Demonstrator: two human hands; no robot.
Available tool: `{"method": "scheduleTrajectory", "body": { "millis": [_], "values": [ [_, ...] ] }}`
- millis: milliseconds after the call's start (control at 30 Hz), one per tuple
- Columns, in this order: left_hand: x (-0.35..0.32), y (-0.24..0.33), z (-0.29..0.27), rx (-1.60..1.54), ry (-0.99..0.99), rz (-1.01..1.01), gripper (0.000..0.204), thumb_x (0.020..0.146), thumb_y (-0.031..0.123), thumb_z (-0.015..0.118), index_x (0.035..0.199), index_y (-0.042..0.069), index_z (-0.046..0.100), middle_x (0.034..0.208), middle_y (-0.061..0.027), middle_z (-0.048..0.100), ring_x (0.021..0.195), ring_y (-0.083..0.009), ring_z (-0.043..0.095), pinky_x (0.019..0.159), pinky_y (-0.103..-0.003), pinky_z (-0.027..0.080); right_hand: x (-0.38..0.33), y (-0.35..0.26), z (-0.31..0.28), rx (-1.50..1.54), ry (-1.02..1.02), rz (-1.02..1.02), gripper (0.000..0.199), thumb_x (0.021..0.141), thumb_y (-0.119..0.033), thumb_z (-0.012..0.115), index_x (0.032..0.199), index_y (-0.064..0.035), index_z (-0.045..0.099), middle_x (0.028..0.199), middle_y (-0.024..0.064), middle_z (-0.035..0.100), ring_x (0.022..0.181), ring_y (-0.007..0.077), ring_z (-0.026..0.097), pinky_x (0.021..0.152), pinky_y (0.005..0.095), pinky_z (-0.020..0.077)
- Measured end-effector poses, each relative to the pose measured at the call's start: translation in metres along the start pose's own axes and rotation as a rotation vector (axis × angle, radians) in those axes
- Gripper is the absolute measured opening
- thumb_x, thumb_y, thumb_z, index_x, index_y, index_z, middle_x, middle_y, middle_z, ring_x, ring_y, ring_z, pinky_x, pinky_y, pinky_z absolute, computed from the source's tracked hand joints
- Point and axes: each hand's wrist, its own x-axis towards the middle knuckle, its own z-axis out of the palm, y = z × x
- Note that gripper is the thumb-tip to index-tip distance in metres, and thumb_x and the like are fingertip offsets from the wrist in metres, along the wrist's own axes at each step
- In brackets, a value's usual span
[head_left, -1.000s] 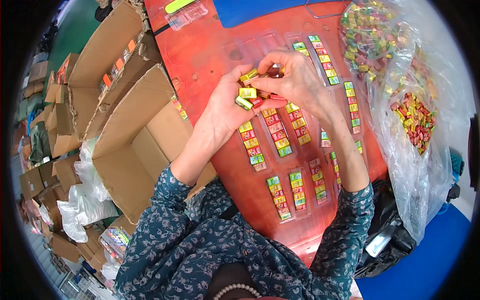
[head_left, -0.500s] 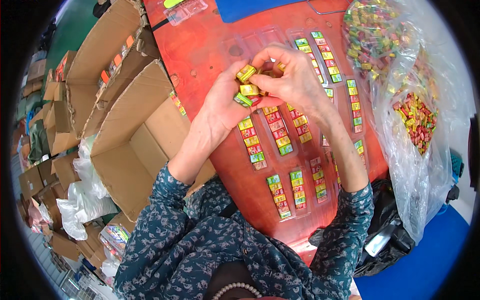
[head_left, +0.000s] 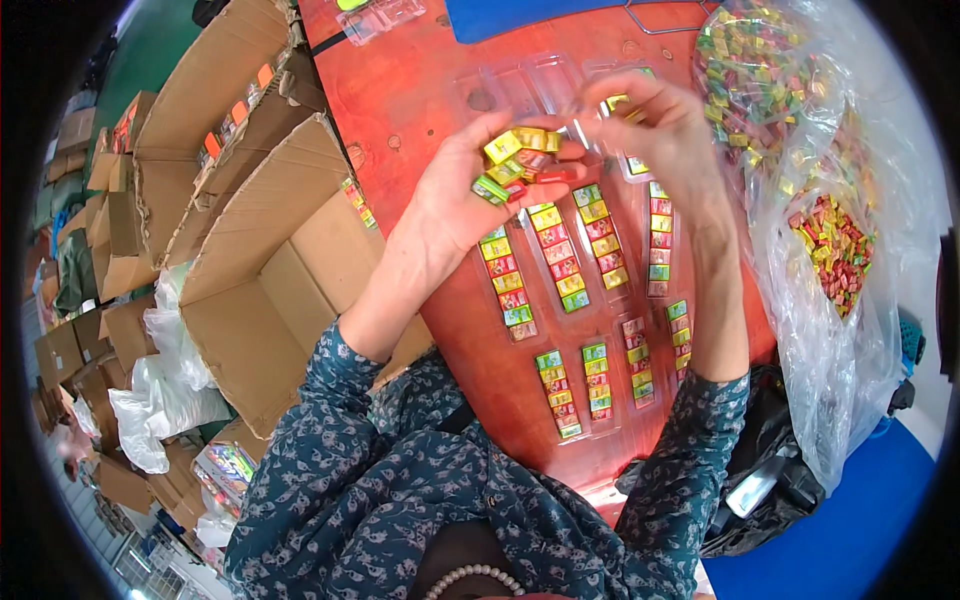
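My left hand [head_left: 447, 200] is turned palm up, fingers curled round a small pile of wrapped candies [head_left: 517, 150] in yellow, green and red. Off to its right, above the far trays, is my right hand [head_left: 665, 130], smeared by motion. Between its thumb and fingers shows a yellow wrapped candy [head_left: 614, 103]. Below both hands lie clear plastic trays whose narrow slots carry rows of candies [head_left: 556, 250] in mixed colours. Nearer to me is another line of filled slots [head_left: 597, 380]. My right hand and forearm hide part of the trays.
The trays rest on a red table [head_left: 385, 95]. An open cardboard box [head_left: 250, 270] stands at its left. Along the right edge are large clear plastic bags of loose candies [head_left: 835, 250] and a black bag [head_left: 770, 480]. A blue sheet [head_left: 530, 15] lies at the far edge.
My right hand has left the pile in my left hand and moved right, over the trays, with a yellow candy. My left hand has opened slightly, showing more candies.
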Motion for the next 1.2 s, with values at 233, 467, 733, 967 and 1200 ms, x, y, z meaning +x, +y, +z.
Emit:
{"method": "scheduleTrajectory", "body": {
  "millis": [233,467,733,967,1200],
  "values": [
    [-0.003,-0.005,0.018,0.304,0.141,0.078,0.039,0.091,0.026,0.037,0.115,-0.004,0.046,0.109,-0.0245,0.053,0.09,-0.0305,0.058,0.063,-0.031,0.054,0.042,0.063,-0.077,-0.538,0.338,-0.275,0.016,0.068,-0.004,0.066,0.083,-0.0004,0.064,0.086,0.0085,0.064,0.081,0.0158,0.06,0.072,0.0261,0.046],
    [-0.01,0.008,-0.001,0.23,0.046,0.054,0.037,0.089,0.026,0.041,0.107,-0.003,0.052,0.101,-0.0232,0.057,0.089,-0.0307,0.059,0.072,-0.034,0.054,0.048,0.062,-0.061,-0.735,0.256,-0.219,0.016,0.07,-0.002,0.063,0.086,-0.0028,0.064,0.096,0.0114,0.062,0.097,0.0218,0.058,0.082,0.0275,0.0428],
    [-0.009,0.006,0.001,0.238,0.111,0.079,0.036,0.088,0.026,0.044,0.107,-0.003,0.052,0.101,-0.0228,0.058,0.088,-0.031,0.059,0.067,-0.033,0.055,0.049,0.071,-0.053,-1.002,0.359,-0.38,0.014,0.071,-0.002,0.062,0.085,-0.0041,0.063,0.087,0.0096,0.061,0.083,0.0236,0.06,0.07,0.0293,0.0464],
    [-0.008,0.007,0.0,0.181,0.069,0.053,0.035,0.087,0.025,0.045,0.108,-0.003,0.051,0.102,-0.0225,0.057,0.087,-0.032,0.059,0.064,-0.033,0.055,0.045,0.069,-0.042,-0.796,0.611,-0.388,0.007,0.071,-0.006,0.062,0.077,-0.0018,0.062,0.077,0.0156,0.059,0.068,0.0332,0.058,0.06,0.0392,0.0442],
    [-0.004,0.008,-0.002,0.187,0.11,0.071,0.034,0.087,0.024,0.045,0.106,-0.003,0.052,0.1,-0.0224,0.058,0.086,-0.0303,0.059,0.065,-0.034,0.055,0.05,0.07,-0.024,-1.109,0.613,-0.194,0.02,0.067,-0.022,0.07,0.077,-0.0042,0.067,0.077,0.0212,0.06,0.069,0.037,0.058,0.062,0.0422,0.0459]
  ]
}}
